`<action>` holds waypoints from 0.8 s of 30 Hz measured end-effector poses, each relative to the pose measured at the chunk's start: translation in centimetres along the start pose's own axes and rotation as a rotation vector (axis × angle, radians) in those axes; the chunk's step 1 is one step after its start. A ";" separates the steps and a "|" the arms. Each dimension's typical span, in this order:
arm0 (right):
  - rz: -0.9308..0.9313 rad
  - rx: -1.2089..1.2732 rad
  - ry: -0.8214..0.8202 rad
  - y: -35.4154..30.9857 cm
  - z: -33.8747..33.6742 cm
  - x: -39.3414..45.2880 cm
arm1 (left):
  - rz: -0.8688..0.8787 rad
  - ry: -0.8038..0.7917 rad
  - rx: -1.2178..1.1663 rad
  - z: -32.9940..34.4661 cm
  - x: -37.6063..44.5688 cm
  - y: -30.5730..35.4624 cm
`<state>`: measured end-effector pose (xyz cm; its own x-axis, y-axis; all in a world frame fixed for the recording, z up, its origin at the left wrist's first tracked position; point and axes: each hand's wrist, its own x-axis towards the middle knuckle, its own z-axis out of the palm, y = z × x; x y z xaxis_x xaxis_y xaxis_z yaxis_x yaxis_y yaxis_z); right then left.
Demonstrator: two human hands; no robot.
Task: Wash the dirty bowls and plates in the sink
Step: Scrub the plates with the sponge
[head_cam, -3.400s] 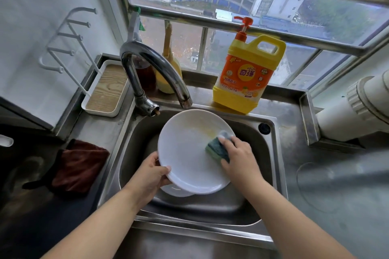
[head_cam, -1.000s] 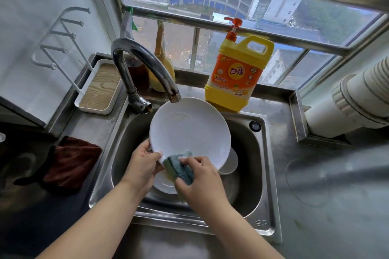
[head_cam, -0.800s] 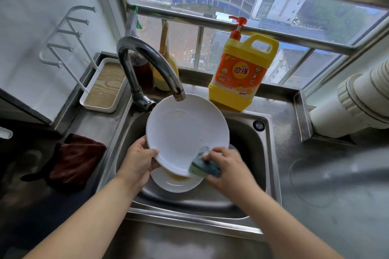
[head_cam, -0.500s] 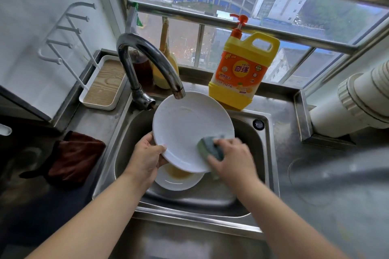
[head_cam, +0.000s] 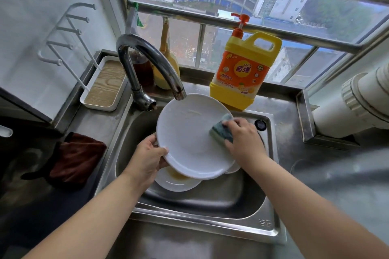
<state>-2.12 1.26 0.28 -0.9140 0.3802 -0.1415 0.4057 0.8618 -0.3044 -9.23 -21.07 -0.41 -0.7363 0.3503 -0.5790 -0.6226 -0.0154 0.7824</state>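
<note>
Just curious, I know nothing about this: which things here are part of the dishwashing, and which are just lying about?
In use: large plate, sponge, dirty plate below, sink, left hand, right hand.

Lying about: detergent jug, brown cloth, wooden tray.

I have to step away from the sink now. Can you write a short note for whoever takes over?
Left hand grips the plate at its left rim, tilted over the sink.
Right hand presses the sponge on the plate's right side.
Done: plate looks mostly scrubbed, tap not running.
Left: rinse it, then wash the dishes below, one with yellow residue.
</note>
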 end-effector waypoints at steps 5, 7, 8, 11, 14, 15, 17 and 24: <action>-0.096 0.240 0.095 -6.2 0.8 2.0 | -0.025 -0.103 0.056 1.3 0.2 -0.2; -0.213 0.329 0.053 -8.1 1.3 1.0 | -0.029 -0.092 0.034 1.4 0.4 0.0; -0.283 0.356 0.031 -8.7 1.7 0.2 | -0.025 -0.079 0.031 1.2 0.5 0.1; -0.400 0.359 -0.012 -8.4 2.2 -0.6 | -0.014 -0.077 0.071 0.9 0.3 0.2; -0.240 0.371 0.073 -6.8 1.7 1.4 | -0.009 -0.136 0.156 1.0 -0.2 0.0; -0.150 0.366 0.100 -6.3 1.5 2.0 | -0.009 -0.149 0.171 1.2 -0.3 -0.1; -0.052 0.347 0.139 -6.4 1.3 2.1 | -0.012 -0.153 0.183 1.5 -0.4 -0.2; -0.175 0.334 0.139 -7.7 1.7 0.8 | 0.006 -0.145 0.173 1.5 -0.5 -0.2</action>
<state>-5.94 -5.63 0.89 -0.9523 0.2990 0.0615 0.2026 0.7698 -0.6053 -8.35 -19.79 0.11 -0.6866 0.4816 -0.5447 -0.5541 0.1385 0.8209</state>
